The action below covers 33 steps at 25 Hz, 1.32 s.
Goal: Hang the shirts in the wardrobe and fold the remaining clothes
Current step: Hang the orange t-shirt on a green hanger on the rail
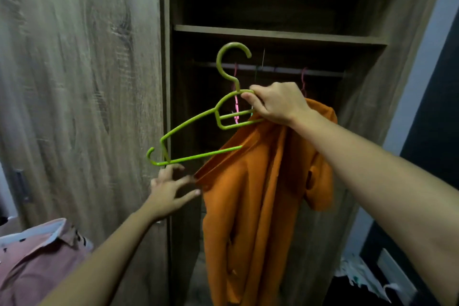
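My right grip [275, 104] held the green hanger [188, 124] near its hook, the orange shirt [250, 206] hanging from it before the open wardrobe [273, 32]. My left grip [171, 191] was spread wide at the shirt's edge.

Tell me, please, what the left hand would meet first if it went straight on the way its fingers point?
Probably the orange shirt, whose near edge lies just beyond the left hand; depth is unclear.

Bare left hand [167, 194] with short-trimmed nails, bare right hand [280, 104] with rounded knuckles, left forearm [99, 256] uncovered, right forearm [372, 176] uncovered, 2 arms bare to the frame's edge
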Each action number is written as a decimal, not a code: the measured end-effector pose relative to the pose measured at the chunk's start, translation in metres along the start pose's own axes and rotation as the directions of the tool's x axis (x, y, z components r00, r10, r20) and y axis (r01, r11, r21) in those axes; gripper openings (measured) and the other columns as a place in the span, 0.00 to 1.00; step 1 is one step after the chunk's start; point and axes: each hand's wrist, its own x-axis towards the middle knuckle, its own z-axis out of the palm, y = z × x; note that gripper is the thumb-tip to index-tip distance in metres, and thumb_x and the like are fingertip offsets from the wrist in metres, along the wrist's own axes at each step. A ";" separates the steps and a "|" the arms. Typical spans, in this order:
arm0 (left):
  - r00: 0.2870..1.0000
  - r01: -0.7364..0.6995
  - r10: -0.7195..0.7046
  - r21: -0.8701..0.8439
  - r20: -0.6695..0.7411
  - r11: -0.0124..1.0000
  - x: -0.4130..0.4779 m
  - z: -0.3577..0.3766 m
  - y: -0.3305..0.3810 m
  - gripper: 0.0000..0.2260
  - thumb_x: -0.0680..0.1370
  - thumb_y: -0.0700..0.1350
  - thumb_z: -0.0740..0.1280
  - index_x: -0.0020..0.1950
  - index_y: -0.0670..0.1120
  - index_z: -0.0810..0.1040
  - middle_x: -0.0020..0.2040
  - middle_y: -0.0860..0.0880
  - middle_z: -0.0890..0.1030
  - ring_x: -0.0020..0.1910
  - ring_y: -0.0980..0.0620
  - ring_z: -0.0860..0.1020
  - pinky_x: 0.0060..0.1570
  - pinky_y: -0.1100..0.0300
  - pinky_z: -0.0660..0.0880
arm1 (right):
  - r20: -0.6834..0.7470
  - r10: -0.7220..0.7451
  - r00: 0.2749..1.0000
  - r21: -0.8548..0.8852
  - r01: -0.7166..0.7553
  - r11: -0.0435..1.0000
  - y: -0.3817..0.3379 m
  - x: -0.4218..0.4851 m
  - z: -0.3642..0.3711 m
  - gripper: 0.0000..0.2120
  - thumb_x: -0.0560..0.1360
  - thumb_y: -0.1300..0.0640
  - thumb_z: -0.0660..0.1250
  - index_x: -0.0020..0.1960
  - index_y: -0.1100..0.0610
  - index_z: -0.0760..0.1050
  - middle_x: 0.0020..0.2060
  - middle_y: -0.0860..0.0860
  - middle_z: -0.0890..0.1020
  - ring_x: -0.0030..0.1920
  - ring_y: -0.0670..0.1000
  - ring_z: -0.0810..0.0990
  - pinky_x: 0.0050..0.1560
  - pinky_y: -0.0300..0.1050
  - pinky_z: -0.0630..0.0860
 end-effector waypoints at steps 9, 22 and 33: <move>0.949 -0.304 0.305 -0.024 0.073 0.952 0.047 -0.091 0.009 0.24 0.72 0.73 0.48 0.48 0.56 0.70 0.42 0.60 0.74 0.41 0.65 0.75 0.40 0.70 0.69 | 0.112 0.029 0.993 -0.075 -0.020 0.997 -0.003 -0.048 0.042 0.29 0.76 0.36 0.44 0.38 0.53 0.77 0.28 0.54 0.82 0.30 0.57 0.81 0.30 0.40 0.65; 0.978 -0.192 0.161 -0.262 -0.132 0.946 0.059 -0.121 0.035 0.10 0.79 0.50 0.61 0.45 0.48 0.78 0.39 0.50 0.79 0.37 0.56 0.77 0.35 0.70 0.71 | 0.207 0.287 0.935 0.161 -0.322 0.933 -0.001 -0.052 0.034 0.26 0.78 0.38 0.43 0.51 0.52 0.74 0.37 0.50 0.81 0.42 0.54 0.80 0.35 0.43 0.63; 0.967 -0.034 -0.063 -0.368 -0.248 0.929 0.053 -0.156 -0.017 0.09 0.79 0.49 0.64 0.41 0.51 0.81 0.37 0.50 0.80 0.36 0.58 0.76 0.37 0.62 0.72 | 0.456 0.409 0.791 0.445 -0.600 0.665 0.049 -0.120 0.037 0.15 0.76 0.37 0.49 0.47 0.46 0.68 0.33 0.47 0.75 0.33 0.46 0.75 0.35 0.38 0.67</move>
